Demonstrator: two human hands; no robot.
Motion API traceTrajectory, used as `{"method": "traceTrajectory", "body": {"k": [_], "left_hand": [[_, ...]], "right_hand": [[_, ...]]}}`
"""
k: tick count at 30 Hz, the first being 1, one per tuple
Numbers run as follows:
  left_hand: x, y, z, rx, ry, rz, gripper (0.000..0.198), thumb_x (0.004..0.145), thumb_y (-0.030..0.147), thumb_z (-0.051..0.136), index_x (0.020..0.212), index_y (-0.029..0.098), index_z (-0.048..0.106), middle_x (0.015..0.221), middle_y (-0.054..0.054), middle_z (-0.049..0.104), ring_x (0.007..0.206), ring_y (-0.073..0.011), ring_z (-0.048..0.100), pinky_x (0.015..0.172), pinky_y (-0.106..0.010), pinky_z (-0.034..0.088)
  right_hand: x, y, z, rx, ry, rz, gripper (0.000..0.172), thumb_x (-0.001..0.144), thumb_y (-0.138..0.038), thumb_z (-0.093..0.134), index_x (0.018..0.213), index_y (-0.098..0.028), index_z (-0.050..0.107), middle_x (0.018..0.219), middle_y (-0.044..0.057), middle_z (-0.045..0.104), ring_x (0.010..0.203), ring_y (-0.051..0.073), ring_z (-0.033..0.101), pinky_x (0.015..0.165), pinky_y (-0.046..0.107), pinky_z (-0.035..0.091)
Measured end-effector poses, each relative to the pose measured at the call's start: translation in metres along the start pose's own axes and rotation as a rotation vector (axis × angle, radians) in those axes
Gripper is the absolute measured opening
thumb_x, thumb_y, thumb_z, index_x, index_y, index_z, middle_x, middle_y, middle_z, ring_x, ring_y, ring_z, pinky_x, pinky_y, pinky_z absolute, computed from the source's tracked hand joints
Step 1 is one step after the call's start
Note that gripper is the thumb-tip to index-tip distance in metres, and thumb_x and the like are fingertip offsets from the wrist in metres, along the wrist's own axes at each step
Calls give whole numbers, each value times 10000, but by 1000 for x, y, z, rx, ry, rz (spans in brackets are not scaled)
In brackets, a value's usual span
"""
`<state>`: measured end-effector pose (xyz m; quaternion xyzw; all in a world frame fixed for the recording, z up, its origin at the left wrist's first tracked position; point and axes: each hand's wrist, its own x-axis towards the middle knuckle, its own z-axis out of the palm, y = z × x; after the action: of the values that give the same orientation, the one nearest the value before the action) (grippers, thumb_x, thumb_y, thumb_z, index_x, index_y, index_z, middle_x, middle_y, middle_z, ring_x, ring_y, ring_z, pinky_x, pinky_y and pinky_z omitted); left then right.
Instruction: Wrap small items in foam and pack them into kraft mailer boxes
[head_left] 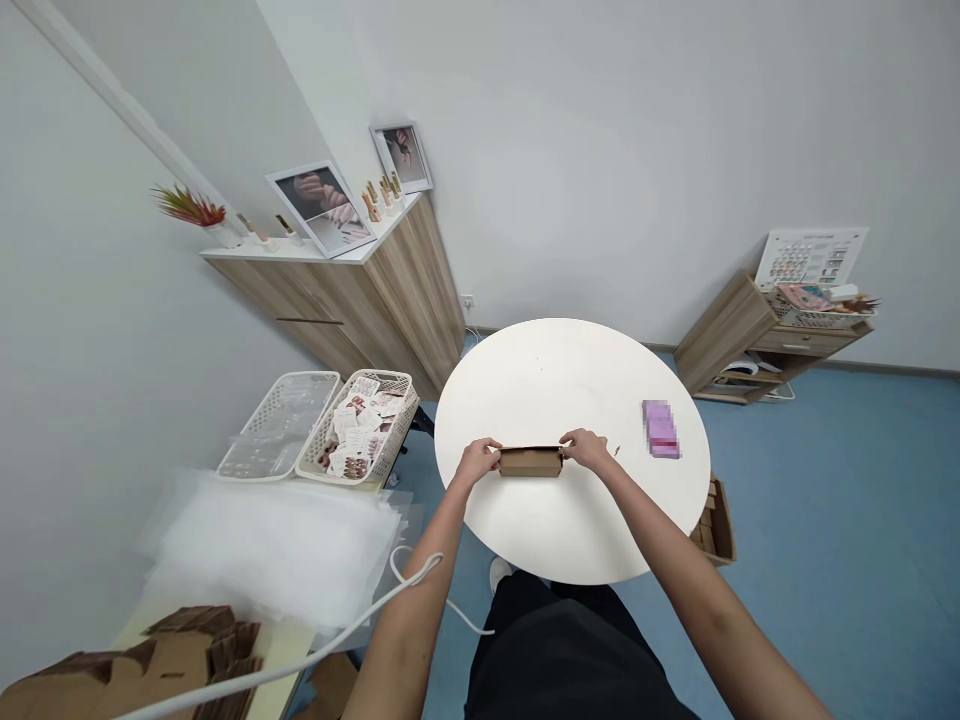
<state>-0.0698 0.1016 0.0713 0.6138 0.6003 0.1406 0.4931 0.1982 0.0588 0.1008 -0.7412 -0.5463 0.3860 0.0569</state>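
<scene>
Pale walls and a blue floor surround us, and a round white tabletop stands straight ahead. Near its closer edge sits a small brown cardboard box, lying lengthwise and apparently resting on the tabletop. Our left grip pinches the box's left end and our right grip pinches its right end, with the fingers pressed against the cardboard from both sides. A pink packet, too blurred to read, lies on the tabletop to the right, well apart from both grips.

To our left, two white plastic baskets stand side by side: one holds see-through plastic, the other is full of printed cards. Nearer us lie a pile of see-through plastic sheets and a stack of flat brown cardboard pieces, with a white cable running past our left arm. Beyond them, a wooden cabinet carries two framed pictures and a spiky potted plant. On the right, a wooden drawer unit stands against the wall, and an open cardboard box sits on the floor beside the tabletop.
</scene>
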Motion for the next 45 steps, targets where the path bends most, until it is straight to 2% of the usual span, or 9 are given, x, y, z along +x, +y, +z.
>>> {"method": "traceTrajectory", "body": {"k": [7, 17, 21, 27, 31, 35, 38, 41, 45], "left_hand": [[-4, 0, 2, 30, 12, 18, 263, 741, 142, 547, 955, 179, 694, 592, 23, 660, 675, -143, 663, 693, -239, 522], [-12, -4, 6, 109, 3, 57, 394, 773, 133, 537, 1136, 178, 682, 660, 27, 641, 718, -145, 637, 705, -226, 470], [-29, -19, 17, 264, 71, 220, 476, 845, 171, 479, 1303, 237, 591, 765, 13, 623, 767, -145, 600, 754, -240, 455], [-51, -48, 46, 667, 307, 436, 609, 877, 207, 471, 1477, 247, 376, 993, -82, 564, 963, -244, 548, 869, -399, 470], [-49, -57, 48, 789, 387, 520, 596, 893, 196, 437, 1481, 241, 353, 1298, -146, 523, 1264, -311, 440, 1096, -562, 300], [-32, -47, 39, 787, 285, 675, 562, 879, 200, 440, 1438, 178, 384, 1475, -177, 402, 1417, -355, 277, 1133, -618, 211], [-18, -26, 39, 760, 143, 726, 606, 841, 161, 479, 1437, 184, 371, 1361, -162, 514, 1347, -339, 396, 1097, -574, 299], [-14, 2, 50, 723, -22, 679, 602, 819, 148, 523, 1402, 258, 422, 1175, -94, 596, 1126, -277, 559, 970, -455, 439], [-24, 42, 79, 542, -242, 674, 441, 846, 204, 536, 1279, 285, 536, 1126, -62, 588, 1000, -230, 577, 859, -367, 489]], "right_hand": [[0, -13, -4, -36, 8, 31, 126, 737, -144, 585, 761, -224, 679, 716, -4, 721, 863, 209, 634, 894, 398, 276], [-5, -6, 11, -163, 101, -84, 198, 719, -45, 562, 788, -207, 653, 724, -3, 688, 721, 157, 614, 904, 370, 268], [-13, 15, 30, -147, 199, -235, 204, 764, -64, 540, 859, -215, 641, 871, 24, 692, 840, 190, 619, 888, 368, 347], [-27, 55, 70, 7, 337, -556, 288, 868, -183, 499, 1145, -240, 552, 1370, 91, 531, 1238, 247, 482, 993, 430, 425], [-29, 61, 94, 56, 385, -584, 461, 884, -175, 448, 1336, -262, 414, 1448, 92, 454, 1309, 232, 433, 1045, 433, 417], [-20, 43, 100, 93, 448, -477, 548, 847, -160, 482, 1373, -242, 353, 1308, 105, 538, 1191, 239, 513, 961, 408, 463], [-22, 28, 93, 79, 414, -399, 435, 789, -113, 502, 1202, -242, 458, 1093, 66, 599, 989, 223, 562, 817, 359, 481], [-43, 25, 79, 67, 407, -384, 354, 765, -89, 506, 1080, -249, 486, 986, 37, 592, 900, 209, 545, 753, 324, 455], [-92, 55, 48, 208, 477, -366, 518, 783, -118, 543, 1267, -266, 433, 1112, 54, 593, 1003, 215, 553, 831, 331, 453]]}}
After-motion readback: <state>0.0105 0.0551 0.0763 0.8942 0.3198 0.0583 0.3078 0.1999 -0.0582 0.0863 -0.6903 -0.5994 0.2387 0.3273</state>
